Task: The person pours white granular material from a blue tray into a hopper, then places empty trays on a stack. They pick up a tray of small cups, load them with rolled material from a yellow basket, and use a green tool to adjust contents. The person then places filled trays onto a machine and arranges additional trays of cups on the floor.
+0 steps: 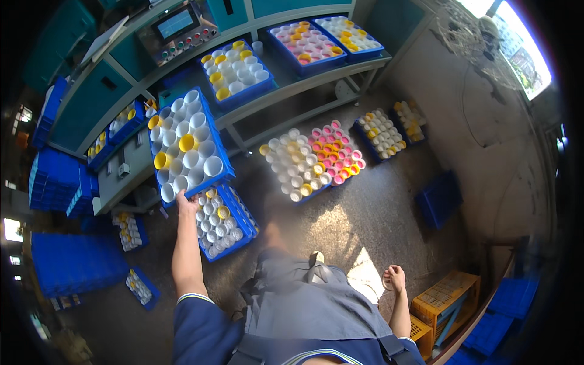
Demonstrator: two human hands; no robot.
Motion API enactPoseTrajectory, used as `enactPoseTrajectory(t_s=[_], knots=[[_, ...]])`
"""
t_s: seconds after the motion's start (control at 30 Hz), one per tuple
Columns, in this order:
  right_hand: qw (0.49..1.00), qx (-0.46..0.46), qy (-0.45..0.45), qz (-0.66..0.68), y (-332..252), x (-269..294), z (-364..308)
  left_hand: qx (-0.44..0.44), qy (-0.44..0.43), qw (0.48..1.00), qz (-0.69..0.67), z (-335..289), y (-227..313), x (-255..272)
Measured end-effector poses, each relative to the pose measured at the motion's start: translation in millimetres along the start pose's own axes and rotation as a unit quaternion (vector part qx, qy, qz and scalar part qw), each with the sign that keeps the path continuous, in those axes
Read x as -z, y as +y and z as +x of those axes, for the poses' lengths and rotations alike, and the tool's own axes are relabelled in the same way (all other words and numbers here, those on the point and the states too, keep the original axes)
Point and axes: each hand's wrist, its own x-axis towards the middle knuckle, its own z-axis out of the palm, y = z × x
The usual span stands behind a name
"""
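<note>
My left hand [189, 202] grips the near lower edge of a blue crate [214, 143] packed with white cups and a few yellow ones. The crate is tilted, its far end by the bench; what bears that end cannot be made out. Just below it, another blue crate [234, 248] of white and yellow cups sits on the floor, a further crate edge showing beside it. My right hand [395, 278] hangs low at my right side over the sunlit floor. Its fingers are loosely curled and apart, with no object visible in them.
Cup-filled crates stand on the metal bench [292, 91], below a control panel [176, 30]. White and pink-filled cups [334, 149] sit on the floor ahead. Blue crates [76, 261] are stacked left; yellow crates [447, 298] stand right. A fan [468, 42] is by the window.
</note>
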Motion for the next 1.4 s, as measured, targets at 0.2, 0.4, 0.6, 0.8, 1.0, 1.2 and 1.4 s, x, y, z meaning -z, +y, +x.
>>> enactPoseTrajectory(t_s=[0.2, 0.4, 0.6, 0.8, 1.0, 1.2, 1.4], knots=[[0.989, -0.138, -0.037, -0.043, -104.5, -99.0, -2.2, 0.030, -0.041, 0.998, 0.041, 107.8, 30.8, -80.7], [0.957, -0.053, -0.162, -0.235, -240.5, -177.8, -18.2, 0.063, -0.057, 0.994, -0.061, 142.7, 28.2, -165.6], [0.977, -0.051, -0.134, -0.155, -327.4, -213.9, 10.5, 0.136, -0.362, 0.772, 0.505, 110.9, 29.1, -271.2], [0.979, -0.017, -0.122, -0.161, -362.1, -224.4, 20.6, -0.456, -0.171, 0.640, 0.595, 151.3, 122.1, -460.2], [0.974, -0.039, -0.077, -0.208, -356.1, -211.5, 2.5, -0.461, 0.025, 0.559, 0.689, 188.4, 164.2, -539.3], [0.957, -0.088, -0.106, -0.256, -330.6, -195.3, -17.1, -0.517, 0.152, 0.332, 0.774, 217.1, 172.3, -537.8], [0.952, -0.058, -0.139, -0.268, -330.7, -196.7, -11.3, -0.454, 0.168, 0.337, 0.807, 212.7, 177.2, -558.7]])
